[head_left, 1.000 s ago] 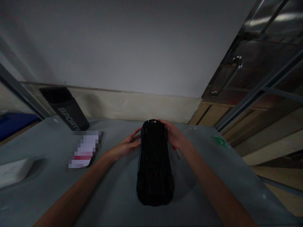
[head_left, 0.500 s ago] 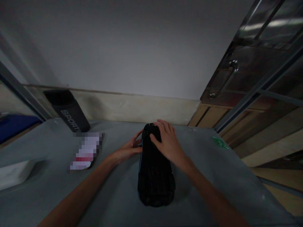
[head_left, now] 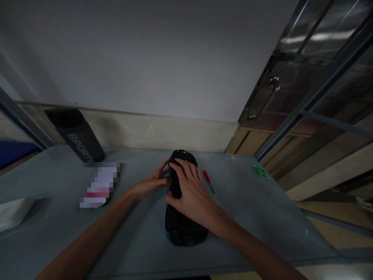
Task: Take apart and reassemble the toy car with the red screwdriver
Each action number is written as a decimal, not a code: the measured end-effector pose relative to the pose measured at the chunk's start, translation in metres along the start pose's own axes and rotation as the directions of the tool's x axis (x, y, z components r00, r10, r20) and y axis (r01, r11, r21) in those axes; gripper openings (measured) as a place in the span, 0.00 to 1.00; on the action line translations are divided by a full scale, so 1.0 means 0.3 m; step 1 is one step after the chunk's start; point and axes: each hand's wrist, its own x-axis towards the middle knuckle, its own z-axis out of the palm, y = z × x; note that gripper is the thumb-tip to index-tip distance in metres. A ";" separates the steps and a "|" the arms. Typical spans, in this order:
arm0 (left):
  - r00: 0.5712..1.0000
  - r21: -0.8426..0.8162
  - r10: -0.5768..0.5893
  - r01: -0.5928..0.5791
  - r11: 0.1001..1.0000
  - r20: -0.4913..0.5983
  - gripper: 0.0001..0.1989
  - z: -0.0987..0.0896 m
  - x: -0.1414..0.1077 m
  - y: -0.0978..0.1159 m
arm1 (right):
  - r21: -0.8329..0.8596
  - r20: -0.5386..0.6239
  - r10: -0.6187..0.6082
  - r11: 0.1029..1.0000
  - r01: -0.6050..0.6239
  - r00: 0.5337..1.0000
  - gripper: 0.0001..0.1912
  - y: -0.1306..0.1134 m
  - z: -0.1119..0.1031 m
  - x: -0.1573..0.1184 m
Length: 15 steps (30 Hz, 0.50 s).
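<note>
A black object that looks like a toy car lying upside down (head_left: 185, 235) rests on the grey table, with a thin blue edge along its left side. My left hand (head_left: 150, 184) grips that left side, thumb low and fingers toward the far end, partly hidden by it. Across the upturned underside lies my right hand (head_left: 192, 194), its fingers stretched out and the thumb spread toward the near left edge. Just right of the car is a small screwdriver (head_left: 207, 177) with a red handle, lying on the table.
At the back left stands a dark bottle marked SPORT (head_left: 80, 138). A pixelated phone-like item (head_left: 100, 184) lies before it, and a white object (head_left: 14, 214) is at far left. Green plastic scraps (head_left: 260, 171) lie near the right edge. A wall (head_left: 163, 134) borders the back.
My right hand has slid from the car's far end down and left across its middle. The red screwdriver has come into view beside the car. The view has shifted slightly.
</note>
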 end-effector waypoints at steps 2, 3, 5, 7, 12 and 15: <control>1.000 -0.011 -0.018 0.018 1.000 0.001 0.54 -0.004 0.005 -0.004 | 0.026 -0.051 0.036 0.999 -0.035 0.998 0.38 0.002 -0.040 -0.002; 1.000 -0.013 -0.029 0.029 1.000 -0.001 0.56 -0.005 0.008 -0.005 | 0.039 -0.076 0.054 0.998 -0.052 0.996 0.37 0.006 -0.065 -0.003; 0.999 -0.013 -0.043 0.043 0.999 -0.003 0.58 -0.004 0.012 -0.004 | 0.077 -0.103 0.097 0.993 -0.090 0.990 0.33 0.019 -0.123 -0.008; 0.999 -0.013 -0.047 0.047 0.999 0.004 0.58 0.000 0.015 0.001 | 0.132 -0.073 0.185 0.976 -0.174 0.980 0.31 0.040 -0.182 -0.018; 0.999 -0.018 -0.045 0.045 0.999 0.002 0.56 0.012 0.014 0.011 | 0.225 0.040 0.361 0.905 -0.361 0.932 0.19 0.120 -0.293 -0.057; 0.999 -0.015 -0.045 0.045 0.999 -0.006 0.56 0.014 0.012 0.013 | 0.308 0.047 0.365 0.880 -0.362 0.930 0.16 0.189 -0.328 -0.087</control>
